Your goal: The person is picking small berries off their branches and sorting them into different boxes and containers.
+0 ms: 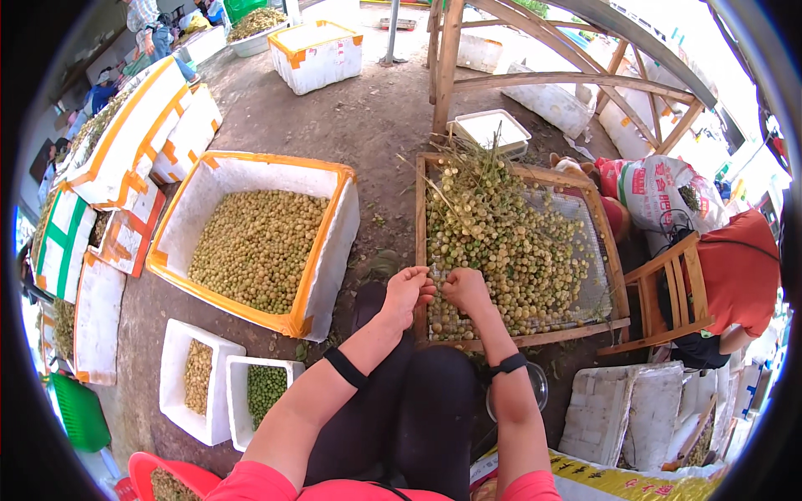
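A wooden-framed mesh tray point(620, 292) lies before me, heaped with small round yellow-green fruits point(535, 267), with a pile of stemmed sprigs point(476, 179) toward its far left. My left hand point(408, 292) is at the tray's near left edge, its fingers curled closed. Close beside it, my right hand point(465, 292) is over the tray's near left corner, fingers pinched together. Whatever either hand grips is too small or hidden to make out. Left of the tray stands a large white foam box point(342, 242) with orange tape on its rim, holding many loose fruits.
Two small white foam boxes point(171, 367) with sorted fruits stand at near left, by a red scoop-shaped container point(180, 472). Stacked foam boxes point(138, 142) line the far left. At right are a wooden chair point(668, 292), a person in red point(739, 267) and a printed sack point(660, 192).
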A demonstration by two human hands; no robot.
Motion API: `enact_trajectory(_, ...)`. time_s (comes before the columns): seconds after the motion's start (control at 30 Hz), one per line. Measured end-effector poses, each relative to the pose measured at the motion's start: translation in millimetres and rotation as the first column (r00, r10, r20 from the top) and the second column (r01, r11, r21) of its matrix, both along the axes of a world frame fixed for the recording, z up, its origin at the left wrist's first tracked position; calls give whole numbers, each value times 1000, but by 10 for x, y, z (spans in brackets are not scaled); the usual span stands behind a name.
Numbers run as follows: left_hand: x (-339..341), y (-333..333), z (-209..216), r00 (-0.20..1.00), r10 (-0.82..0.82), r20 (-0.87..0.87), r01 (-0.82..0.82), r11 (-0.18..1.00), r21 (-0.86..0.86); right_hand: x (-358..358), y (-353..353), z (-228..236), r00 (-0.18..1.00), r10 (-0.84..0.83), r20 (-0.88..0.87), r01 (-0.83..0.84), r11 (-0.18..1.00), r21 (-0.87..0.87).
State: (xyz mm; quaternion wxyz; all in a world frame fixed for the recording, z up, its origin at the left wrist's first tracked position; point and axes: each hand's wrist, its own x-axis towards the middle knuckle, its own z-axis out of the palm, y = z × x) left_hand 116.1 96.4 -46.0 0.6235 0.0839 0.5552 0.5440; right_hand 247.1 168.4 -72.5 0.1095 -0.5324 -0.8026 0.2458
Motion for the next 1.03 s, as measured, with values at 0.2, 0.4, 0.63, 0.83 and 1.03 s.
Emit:
enact_trajectory(0.2,5,22,-154,982,-187,21,181,970,165,112,-147,274,833,-70,-548,-111,950,-291)
enact_trajectory(0.4,-32,-5,-106,952,-222,210,172,958,229,145,-200,334,758,-59,-649,-183,936,-300)
enact_trajectory(0.63,-40,-14,-63,989,-133,71,114,967,229,470,-346,629,648,-202,-735,-48,951,-305)
enact_trajectory(0.83,-76,-25,-40,996,-1,-88,22,970,242,1366,-1095,405,563,-399,-723,-245,756,-608)
enact_trajectory(1.03,-47,-1,-67,938,168,-303,-58,938,340,1016,-1079,519,944,-84,-320,20,980,-198)
